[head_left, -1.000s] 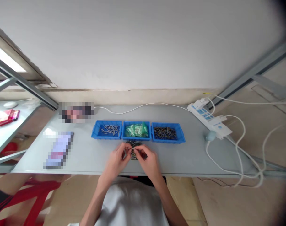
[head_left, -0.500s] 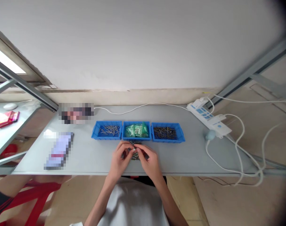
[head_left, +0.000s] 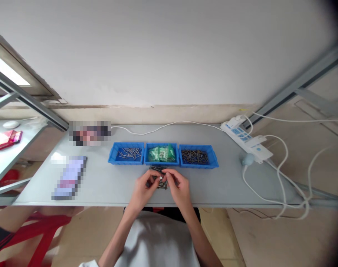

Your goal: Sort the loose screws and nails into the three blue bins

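My left hand (head_left: pixel 144 187) is closed, thumb and forefinger pinching a small screw (head_left: pixel 161 178) whose pale, shiny head shows. Just to the right, my right hand (head_left: pixel 179 185) has its thumb and fingertips drawn together beside the screw; what lies between them is too small to make out. Below both hands lies a loose pile of screws (head_left: pixel 162 184), partly covered by the fingers. Behind it stand three blue bins in a row: the left bin (head_left: pixel 112 158) with silvery screws, the middle bin (head_left: pixel 147 162) with a green-and-clear plastic bag (head_left: pixel 161 153), the right bin (head_left: pixel 215 161) with darker screws.
A white power strip (head_left: pixel 246 139) with plugs and looping cables lies at the right, one cable (head_left: pixel 146 132) running along the wall. Two blurred-out items lie at the left. Another person's arm (head_left: pixel 11 220) and a red stool (head_left: pixel 43 241) are at lower left.
My right hand has shifted slightly right, its fingertips moving off from the left ones. The screw in my left fingers sits a little further right, its head more visible.
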Tool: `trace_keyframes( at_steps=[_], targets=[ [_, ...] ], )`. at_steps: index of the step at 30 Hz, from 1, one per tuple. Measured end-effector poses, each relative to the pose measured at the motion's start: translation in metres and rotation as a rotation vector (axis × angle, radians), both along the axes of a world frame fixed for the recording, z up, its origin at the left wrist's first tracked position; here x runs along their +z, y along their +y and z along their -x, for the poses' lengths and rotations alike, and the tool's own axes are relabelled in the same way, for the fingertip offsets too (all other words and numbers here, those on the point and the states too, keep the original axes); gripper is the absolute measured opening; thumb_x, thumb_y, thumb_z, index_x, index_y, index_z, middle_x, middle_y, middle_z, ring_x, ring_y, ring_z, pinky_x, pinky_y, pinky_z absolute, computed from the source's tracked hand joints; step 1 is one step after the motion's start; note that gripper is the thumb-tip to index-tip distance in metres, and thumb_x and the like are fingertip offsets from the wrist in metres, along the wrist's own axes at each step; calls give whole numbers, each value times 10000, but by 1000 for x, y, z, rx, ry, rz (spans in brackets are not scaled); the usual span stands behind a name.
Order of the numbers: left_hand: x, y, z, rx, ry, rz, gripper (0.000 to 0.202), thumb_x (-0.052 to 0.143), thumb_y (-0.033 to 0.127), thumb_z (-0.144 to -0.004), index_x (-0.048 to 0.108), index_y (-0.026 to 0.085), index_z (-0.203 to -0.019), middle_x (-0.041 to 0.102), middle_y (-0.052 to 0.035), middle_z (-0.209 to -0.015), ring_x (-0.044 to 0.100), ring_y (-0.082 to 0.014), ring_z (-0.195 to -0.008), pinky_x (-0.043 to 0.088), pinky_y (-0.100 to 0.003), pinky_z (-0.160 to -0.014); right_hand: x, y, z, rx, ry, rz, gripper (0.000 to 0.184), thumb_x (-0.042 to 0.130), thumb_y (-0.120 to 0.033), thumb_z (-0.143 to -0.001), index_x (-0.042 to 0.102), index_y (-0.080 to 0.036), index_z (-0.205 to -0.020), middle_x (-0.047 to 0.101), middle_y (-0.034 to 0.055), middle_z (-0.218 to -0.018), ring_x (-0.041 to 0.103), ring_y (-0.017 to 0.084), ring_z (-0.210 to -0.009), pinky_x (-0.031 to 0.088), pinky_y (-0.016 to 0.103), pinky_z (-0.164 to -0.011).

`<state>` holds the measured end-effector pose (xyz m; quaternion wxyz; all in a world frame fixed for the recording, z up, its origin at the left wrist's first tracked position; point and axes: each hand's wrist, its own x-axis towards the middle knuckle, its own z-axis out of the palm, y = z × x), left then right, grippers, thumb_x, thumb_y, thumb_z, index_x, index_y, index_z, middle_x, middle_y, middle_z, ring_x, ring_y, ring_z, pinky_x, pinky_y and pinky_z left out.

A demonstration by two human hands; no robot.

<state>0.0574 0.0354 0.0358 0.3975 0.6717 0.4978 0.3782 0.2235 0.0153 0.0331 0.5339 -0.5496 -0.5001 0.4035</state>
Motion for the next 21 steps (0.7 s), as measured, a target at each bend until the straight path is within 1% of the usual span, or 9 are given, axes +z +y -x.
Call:
trace_keyframes(
  at_steps=[5,9,11,13,15,17,19,21],
  targets=[
    [3,1,-1,7,-5,-8,118,632,281,-966,730,218,-985,774,-29,-894,564,-111,-584,463,-226,-584,-1,1,0,-3,-2,-4,281,578,-407,-1024,781,-214,-1047,729,30,-759,656,179,-659,518,270,-623],
    [2,0,-1,14,-6,-9,122,642,295,-965,734,217,-981,778,-31,-900,575,-112,-585,477,-227,-591,-3,1,0,2,7,2,285,578,-412,-1026,781,-214,-1056,732,33,-768,660,182,-675,516,272,-639],
    [2,-1,-1,39,-21,-11,127,655,316,-962,731,216,-981,769,-23,-850,577,-115,-579,477,-226,-584,-4,0,0,5,12,9,291,578,-420,-1028,779,-212,-1059,733,33,-771,654,181,-671,511,271,-637],
    [5,-1,1,100,-40,-17,138,676,340,-957,721,216,-996,754,-9,-774,565,-114,-555,472,-222,-568,-4,0,0,7,18,14,302,574,-434,-1031,777,-211,-1055,730,33,-762,645,179,-657,499,270,-620],
    [14,3,5,187,-70,-39,160,693,355,-955,701,214,-1028,771,-14,-792,554,-107,-535,478,-221,-563,-4,0,0,7,23,17,308,570,-440,-1034,775,-211,-1052,726,32,-753,637,176,-650,485,267,-605],
    [29,13,13,274,-119,-88,177,699,361,-958,669,211,-1048,803,-43,-926,563,-98,-538,487,-222,-566,-4,-1,0,3,30,19,304,571,-435,-1036,775,-209,-1052,724,31,-754,633,172,-654,479,265,-609],
    [45,27,23,324,-117,-154,191,710,376,-954,636,211,-1017,794,-42,-920,587,-104,-563,478,-220,-565,-4,-1,0,1,37,27,300,574,-428,-1036,775,-207,-1055,723,31,-760,625,167,-654,477,264,-614],
    [57,39,33,342,-24,-192,199,705,390,-952,629,212,-998,764,-18,-856,601,-110,-577,471,-215,-574,-4,-1,0,5,39,32,302,575,-427,-1034,776,-203,-1055,723,33,-761,617,165,-652,474,264,-613]
  ],
)
